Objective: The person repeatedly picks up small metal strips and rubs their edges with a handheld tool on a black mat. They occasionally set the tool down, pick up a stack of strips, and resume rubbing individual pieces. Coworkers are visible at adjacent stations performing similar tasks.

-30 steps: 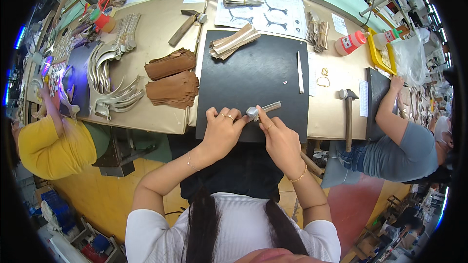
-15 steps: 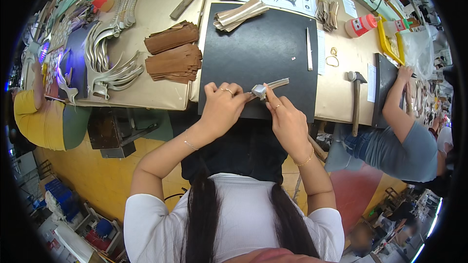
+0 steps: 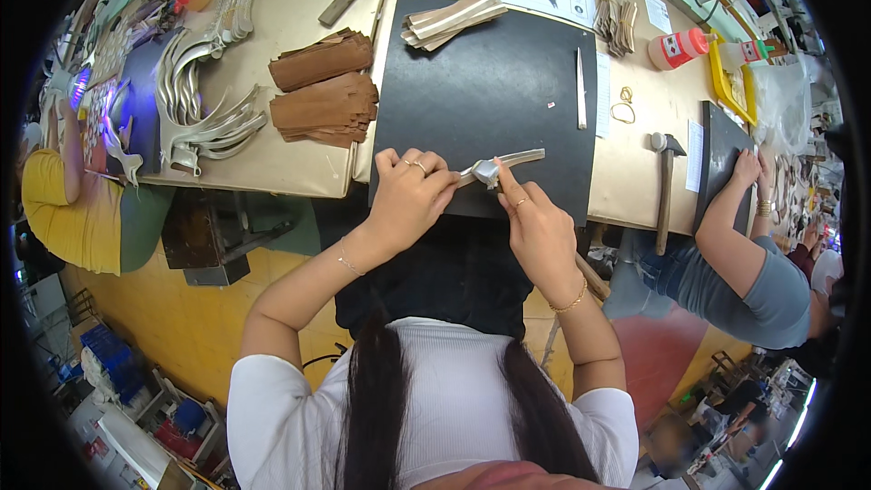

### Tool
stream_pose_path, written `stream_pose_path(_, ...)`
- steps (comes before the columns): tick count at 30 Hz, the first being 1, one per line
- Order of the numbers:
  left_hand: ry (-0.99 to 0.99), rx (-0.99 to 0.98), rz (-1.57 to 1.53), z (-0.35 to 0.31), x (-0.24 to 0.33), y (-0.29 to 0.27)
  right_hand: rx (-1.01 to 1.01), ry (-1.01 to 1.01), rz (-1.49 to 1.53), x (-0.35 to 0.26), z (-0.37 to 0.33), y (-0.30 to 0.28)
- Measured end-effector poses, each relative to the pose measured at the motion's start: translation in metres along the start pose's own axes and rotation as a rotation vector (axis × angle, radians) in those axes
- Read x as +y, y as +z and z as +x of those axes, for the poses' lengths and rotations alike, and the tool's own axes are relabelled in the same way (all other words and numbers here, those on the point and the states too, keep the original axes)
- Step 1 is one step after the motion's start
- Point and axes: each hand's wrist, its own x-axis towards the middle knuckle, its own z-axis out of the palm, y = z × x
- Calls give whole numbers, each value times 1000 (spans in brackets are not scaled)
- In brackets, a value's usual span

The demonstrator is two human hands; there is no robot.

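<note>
Near the front edge of a black work mat (image 3: 481, 91), a narrow, pale silver curved strip (image 3: 524, 158) lies between my hands. A shiny silver piece (image 3: 487, 172) sits on it; what exactly it is I cannot make out. My left hand (image 3: 408, 195) pinches the strip's left end, with the fingers curled. My right hand (image 3: 540, 231) has its index finger pressed on the silver piece, the other fingers bent below it and partly hidden. The strip's far end points right, past the right fingertips.
Brown leather pieces (image 3: 322, 109) lie left of the mat, beyond them silver straps (image 3: 213, 141). Pale strips (image 3: 454, 20) and a thin white tool (image 3: 581, 91) rest on the mat. A hammer (image 3: 665, 186) and red bottle (image 3: 680, 48) are at right. Co-workers sit on both sides.
The strip has turned slightly, so its length shows more and its right end reaches further right. My hands have barely shifted. The right co-worker's arms have moved.
</note>
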Motion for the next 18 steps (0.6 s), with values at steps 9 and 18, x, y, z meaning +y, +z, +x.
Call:
stream_pose_path(9,127,-12,160,-4,0,0,62,-48,73,-8,4,6)
stream_pose_path(18,102,5,180,-9,3,1,75,-63,83,-4,0,1)
